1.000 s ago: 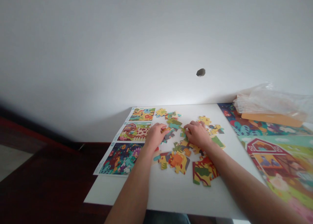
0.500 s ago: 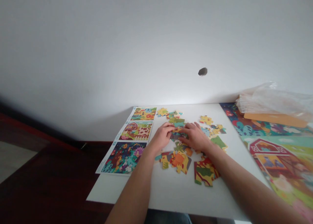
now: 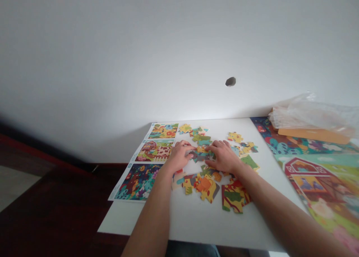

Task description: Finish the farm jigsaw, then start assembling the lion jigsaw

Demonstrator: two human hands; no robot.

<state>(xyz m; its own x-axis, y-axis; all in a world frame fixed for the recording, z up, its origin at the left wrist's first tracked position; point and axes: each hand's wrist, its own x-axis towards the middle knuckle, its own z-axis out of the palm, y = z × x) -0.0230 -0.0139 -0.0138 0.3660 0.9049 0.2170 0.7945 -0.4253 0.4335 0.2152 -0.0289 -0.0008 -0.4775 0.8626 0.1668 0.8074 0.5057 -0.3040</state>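
Two bare hands, the left hand and the right hand, curved inward with fingertips pressed on a small cluster of jigsaw pieces mid-worktop, though whether either grip pinched a piece could not be told. Many pieces lay apart around them on the white worktop, with no finished picture among them. The fingers hid the cluster's joins, and the frame cut off the large barn picture at two o'clock.
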